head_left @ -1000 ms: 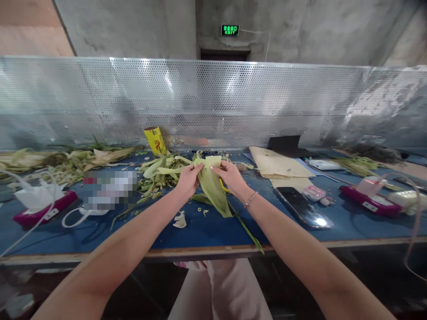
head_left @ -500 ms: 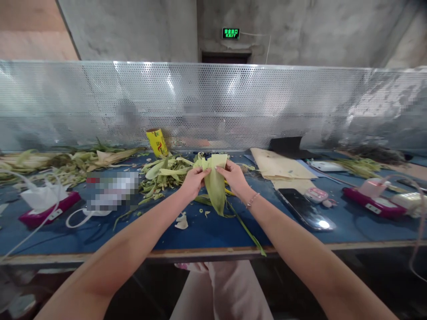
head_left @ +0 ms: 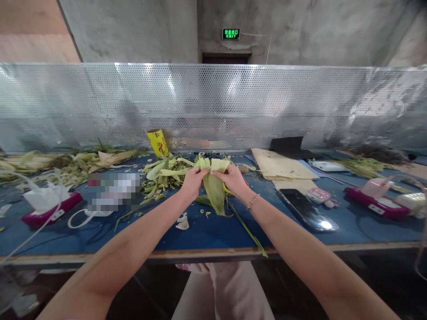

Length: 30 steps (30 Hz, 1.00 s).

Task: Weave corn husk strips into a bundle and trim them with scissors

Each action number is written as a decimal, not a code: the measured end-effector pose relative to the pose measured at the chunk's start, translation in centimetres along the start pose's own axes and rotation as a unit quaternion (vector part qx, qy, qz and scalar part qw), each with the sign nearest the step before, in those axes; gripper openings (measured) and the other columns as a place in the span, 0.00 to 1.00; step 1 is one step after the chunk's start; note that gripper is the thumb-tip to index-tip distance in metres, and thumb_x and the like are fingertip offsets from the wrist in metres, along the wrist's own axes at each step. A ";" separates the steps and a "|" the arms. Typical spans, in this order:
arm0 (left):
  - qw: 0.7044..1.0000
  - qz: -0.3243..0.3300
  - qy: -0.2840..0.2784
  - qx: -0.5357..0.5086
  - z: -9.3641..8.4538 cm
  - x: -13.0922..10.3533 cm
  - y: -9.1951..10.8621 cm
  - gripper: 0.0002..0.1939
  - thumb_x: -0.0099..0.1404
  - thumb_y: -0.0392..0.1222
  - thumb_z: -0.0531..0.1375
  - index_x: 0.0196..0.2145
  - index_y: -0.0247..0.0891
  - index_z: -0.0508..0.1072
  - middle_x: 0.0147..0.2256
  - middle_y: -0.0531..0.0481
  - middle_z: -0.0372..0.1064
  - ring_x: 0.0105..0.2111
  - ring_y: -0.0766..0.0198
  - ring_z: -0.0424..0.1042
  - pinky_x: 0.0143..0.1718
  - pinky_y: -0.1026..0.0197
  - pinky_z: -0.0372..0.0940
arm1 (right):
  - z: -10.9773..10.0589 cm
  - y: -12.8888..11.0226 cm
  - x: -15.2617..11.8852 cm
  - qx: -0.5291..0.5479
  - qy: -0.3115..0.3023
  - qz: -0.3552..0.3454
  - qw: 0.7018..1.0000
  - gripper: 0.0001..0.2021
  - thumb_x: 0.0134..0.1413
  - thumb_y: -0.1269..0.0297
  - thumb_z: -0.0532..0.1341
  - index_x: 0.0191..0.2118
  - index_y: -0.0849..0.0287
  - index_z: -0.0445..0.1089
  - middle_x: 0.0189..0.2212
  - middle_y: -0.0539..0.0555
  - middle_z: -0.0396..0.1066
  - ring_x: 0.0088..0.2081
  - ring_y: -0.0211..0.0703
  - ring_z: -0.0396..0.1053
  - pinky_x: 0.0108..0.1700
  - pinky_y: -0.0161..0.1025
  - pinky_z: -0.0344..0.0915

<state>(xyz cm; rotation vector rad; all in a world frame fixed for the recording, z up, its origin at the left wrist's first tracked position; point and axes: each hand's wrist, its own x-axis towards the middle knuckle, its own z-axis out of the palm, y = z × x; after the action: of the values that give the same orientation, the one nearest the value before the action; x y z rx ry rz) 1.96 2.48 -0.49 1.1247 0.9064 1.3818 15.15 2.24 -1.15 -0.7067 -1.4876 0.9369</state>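
Note:
Between my two hands hangs a green corn husk [head_left: 215, 194], its pointed end down and its upper edge folded over. My left hand [head_left: 196, 180] pinches the husk's upper left side between thumb and fingers. On the right side my right hand [head_left: 233, 178], with a bracelet on the wrist, pinches the folded top edge. A heap of husk strips [head_left: 160, 175] lies just left of my left hand. Below the husk, a long thin green strip [head_left: 247, 233] runs to the table's front edge. Small pale scraps [head_left: 182, 222] lie on the blue tabletop [head_left: 213, 238].
At the left are more husks [head_left: 83, 162] and a power strip [head_left: 51, 211] with cables. A yellow container [head_left: 158, 143] stands at the back before a perforated metal screen [head_left: 233, 102]. Rightward lie brown paper [head_left: 283, 164], a phone [head_left: 307, 209], a pink case [head_left: 318, 195] and another power strip [head_left: 376, 204].
My right thumb has moved down over the husk's folded top, and the fold now spreads wider to the right. My left hand keeps its hold in nearly the same place.

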 end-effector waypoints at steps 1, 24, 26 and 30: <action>1.000 -0.006 0.005 -0.005 0.0 0.1 0.1 0.11 0.42 0.40 0.65 0.21 0.33 0.67 0.16 0.55 0.63 0.17 0.71 0.63 0.22 0.66 0.60 | 0.0 -0.2 0.0 0.008 -0.010 -0.002 1.000 0.13 0.37 0.62 0.64 0.34 0.60 0.71 0.31 0.52 0.73 0.34 0.42 0.69 0.39 0.39 0.65; 0.998 0.057 0.001 0.013 0.0 -0.2 1.3 0.13 0.43 0.46 0.63 0.23 0.34 0.68 0.19 0.55 0.64 0.20 0.71 0.63 0.23 0.66 0.61 | 0.5 -0.1 -0.2 0.075 -0.005 0.074 0.994 0.13 0.33 0.62 0.66 0.30 0.60 0.69 0.28 0.50 0.72 0.29 0.39 0.68 0.37 0.37 0.65; 0.997 0.065 -0.013 0.027 0.0 -0.3 1.4 0.12 0.43 0.43 0.63 0.24 0.34 0.68 0.21 0.55 0.65 0.22 0.70 0.65 0.26 0.66 0.62 | 0.4 -0.4 -0.2 0.071 0.023 0.072 0.995 0.13 0.32 0.62 0.66 0.29 0.61 0.69 0.27 0.50 0.72 0.28 0.39 0.68 0.36 0.37 0.65; 0.994 0.077 -0.022 0.072 0.0 -0.4 1.3 0.10 0.44 0.42 0.63 0.24 0.34 0.68 0.21 0.54 0.65 0.23 0.69 0.66 0.26 0.65 0.63 | 0.2 -0.9 -0.1 0.102 0.030 0.103 0.989 0.15 0.30 0.61 0.67 0.29 0.60 0.69 0.26 0.51 0.73 0.28 0.40 0.69 0.35 0.38 0.65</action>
<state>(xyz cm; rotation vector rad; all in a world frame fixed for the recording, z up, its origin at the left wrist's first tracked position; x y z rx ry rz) 1.58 1.90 0.72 1.3539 0.9137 1.4272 15.02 1.66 -0.38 -0.7412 -1.2620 1.1967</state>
